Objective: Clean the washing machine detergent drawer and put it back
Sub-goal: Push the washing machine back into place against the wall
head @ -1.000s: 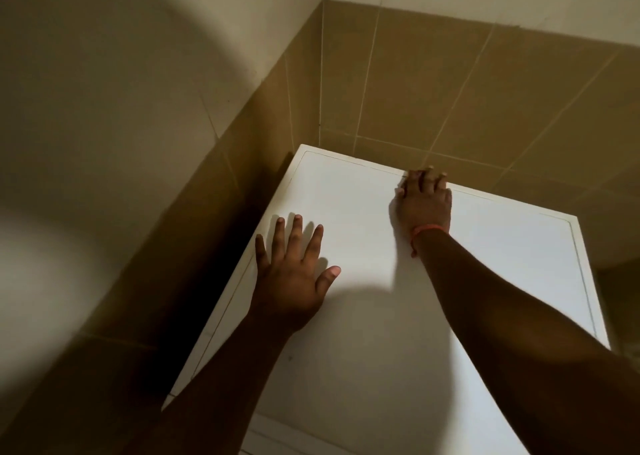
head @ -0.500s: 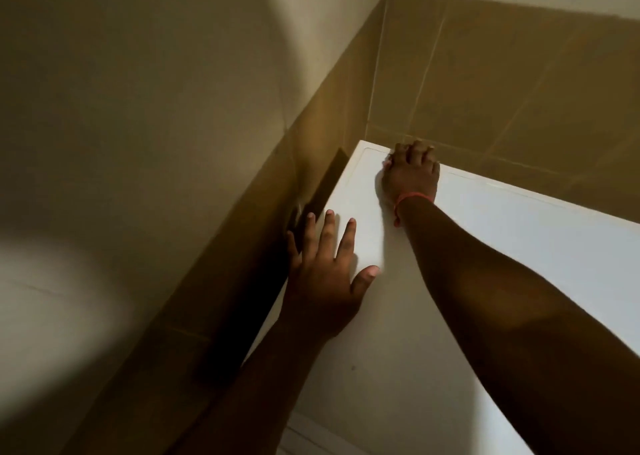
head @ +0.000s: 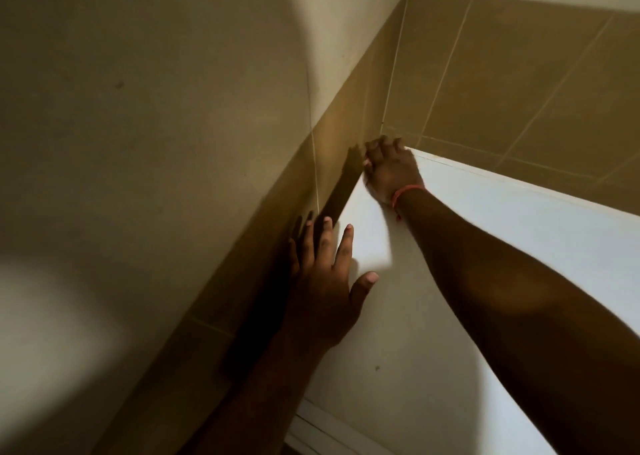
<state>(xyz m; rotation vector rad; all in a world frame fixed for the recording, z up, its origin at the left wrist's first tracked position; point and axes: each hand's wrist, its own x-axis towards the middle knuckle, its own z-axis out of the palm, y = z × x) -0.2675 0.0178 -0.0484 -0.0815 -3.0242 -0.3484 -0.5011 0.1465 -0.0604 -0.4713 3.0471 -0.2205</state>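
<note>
The white washing machine (head: pixel 540 247) fills the lower right, seen from above, and only its flat top shows. My left hand (head: pixel 325 292) lies flat on the top near its left edge, fingers spread and straight, with the outer fingers reaching over the dark gap beside the wall. My right hand (head: pixel 391 170), with an orange band at the wrist, is at the machine's back left corner, its fingers curled over the edge there. The detergent drawer is out of view.
A brown tiled wall (head: pixel 519 74) runs close behind the machine. Another wall (head: pixel 173 143) stands close on the left, with a narrow dark gap (head: pixel 259 316) between it and the machine. The machine's front edge (head: pixel 322 423) shows at the bottom.
My right hand has slid left along the back edge to the back left corner. My left hand has shifted to the top's left edge. The view has swung left.
</note>
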